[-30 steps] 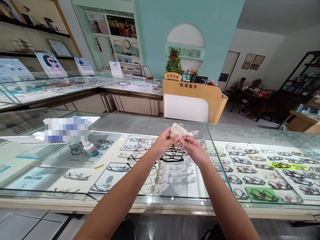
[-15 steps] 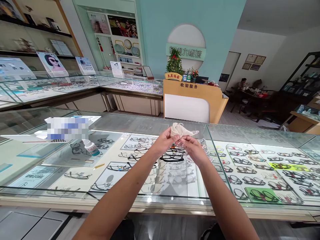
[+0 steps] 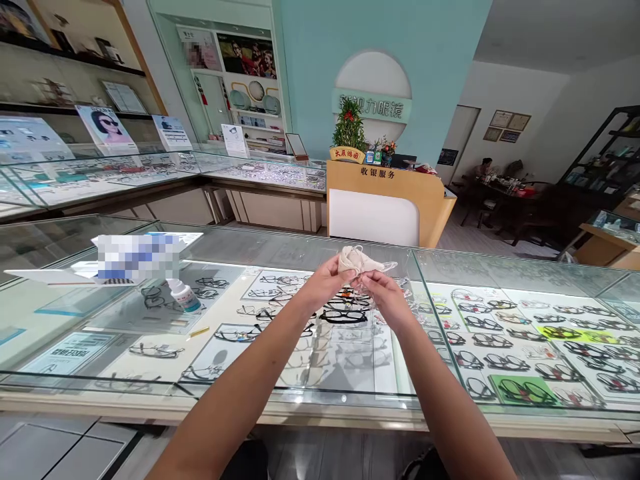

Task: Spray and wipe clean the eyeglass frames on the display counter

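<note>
A small cream cloth bundle with thin strings is held up over the glass display case. My left hand pinches its left side and lower edge. Close beside it, my right hand has its fingertips pressed together at the bundle's lower edge, where the strings gather; a loop of string sticks out to the right. Rows of eyeglasses, among them a black-framed pair, lie under the glass below my hands.
A white bottle with a teal label and an open white box stand on the glass at the left. Beyond the case are a wooden counter and more display cases. A person sits far back right.
The bundle has shifted slightly left and the string at its front is less visible. My fingers have moved a little; both hands still hold on.
</note>
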Motion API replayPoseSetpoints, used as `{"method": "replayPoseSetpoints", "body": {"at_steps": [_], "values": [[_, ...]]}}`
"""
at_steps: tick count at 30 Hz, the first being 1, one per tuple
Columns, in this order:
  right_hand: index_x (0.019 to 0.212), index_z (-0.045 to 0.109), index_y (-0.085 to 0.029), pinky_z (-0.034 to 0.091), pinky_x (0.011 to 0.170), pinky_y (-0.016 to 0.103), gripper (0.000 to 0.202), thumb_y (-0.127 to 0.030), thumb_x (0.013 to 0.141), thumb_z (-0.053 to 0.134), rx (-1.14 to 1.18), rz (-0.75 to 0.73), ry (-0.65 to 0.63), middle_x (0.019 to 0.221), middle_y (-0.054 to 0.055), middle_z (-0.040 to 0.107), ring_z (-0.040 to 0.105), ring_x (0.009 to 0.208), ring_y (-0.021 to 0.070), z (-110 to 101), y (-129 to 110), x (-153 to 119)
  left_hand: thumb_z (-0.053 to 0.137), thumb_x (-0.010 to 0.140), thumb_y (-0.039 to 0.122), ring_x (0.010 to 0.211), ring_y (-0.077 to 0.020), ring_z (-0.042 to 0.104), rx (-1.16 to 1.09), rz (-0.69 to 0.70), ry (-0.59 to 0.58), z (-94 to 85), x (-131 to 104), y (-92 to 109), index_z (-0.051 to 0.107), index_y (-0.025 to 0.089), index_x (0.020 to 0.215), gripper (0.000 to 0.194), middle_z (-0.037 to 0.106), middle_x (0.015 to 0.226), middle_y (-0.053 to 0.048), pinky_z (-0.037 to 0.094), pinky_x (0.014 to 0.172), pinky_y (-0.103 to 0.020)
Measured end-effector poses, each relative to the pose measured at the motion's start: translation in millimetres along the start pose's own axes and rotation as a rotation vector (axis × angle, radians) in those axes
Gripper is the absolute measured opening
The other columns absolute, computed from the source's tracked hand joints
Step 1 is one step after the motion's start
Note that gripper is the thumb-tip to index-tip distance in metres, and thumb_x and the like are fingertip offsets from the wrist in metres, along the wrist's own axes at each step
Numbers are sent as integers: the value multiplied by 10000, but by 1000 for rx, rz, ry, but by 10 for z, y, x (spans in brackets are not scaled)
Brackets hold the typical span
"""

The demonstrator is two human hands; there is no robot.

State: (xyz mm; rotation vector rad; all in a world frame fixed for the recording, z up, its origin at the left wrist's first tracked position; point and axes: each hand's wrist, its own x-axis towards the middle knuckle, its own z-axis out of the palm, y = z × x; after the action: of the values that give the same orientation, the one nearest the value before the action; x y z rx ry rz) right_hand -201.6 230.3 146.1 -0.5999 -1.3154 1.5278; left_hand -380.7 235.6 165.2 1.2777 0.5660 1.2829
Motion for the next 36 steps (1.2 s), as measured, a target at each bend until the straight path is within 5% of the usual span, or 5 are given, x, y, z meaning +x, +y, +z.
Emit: {"method": "replayPoseSetpoints", "body": {"at_steps": [3,8,15,23,36], "values": [[963,812,-254,522,981,401,344,-554,804,864,-39,-1,-2,950,38,812,719,931,237,20,10,9,922,747,435,634,-110,574,53,44,89,39,-3,-55,648,168,1034,478,685,802,3,481,627,-256],[954,824,-248,537,960,391,355,-576,818,846,-88,5,-50,932,33,810,710,916,229,100,15,-10,775,847,647,490,-93,443,90,59,230,122,-11,-113,607,190,852,487,519,558,60,375,510,-247],[883,788,-238,528,920,343,268,-492,829,856,86,-66,68,1008,45,818,715,987,218,-47,-121,4,803,737,759,730,-152,593,25,7,325,33,46,-113,659,168,875,624,646,734,4,481,735,-291],[847,796,-245,537,872,320,231,-423,748,905,179,-160,269,1018,25,816,701,923,193,-88,-176,47,742,770,791,790,-177,573,286,-108,112,215,-74,-199,668,175,874,629,650,791,-9,460,764,-304],[853,790,-255,566,801,304,307,-471,694,940,237,-58,244,1059,14,807,712,899,185,101,-102,13,875,728,640,852,-174,621,91,-61,140,365,-92,-333,719,173,1163,657,736,941,-45,484,791,-291]]}}
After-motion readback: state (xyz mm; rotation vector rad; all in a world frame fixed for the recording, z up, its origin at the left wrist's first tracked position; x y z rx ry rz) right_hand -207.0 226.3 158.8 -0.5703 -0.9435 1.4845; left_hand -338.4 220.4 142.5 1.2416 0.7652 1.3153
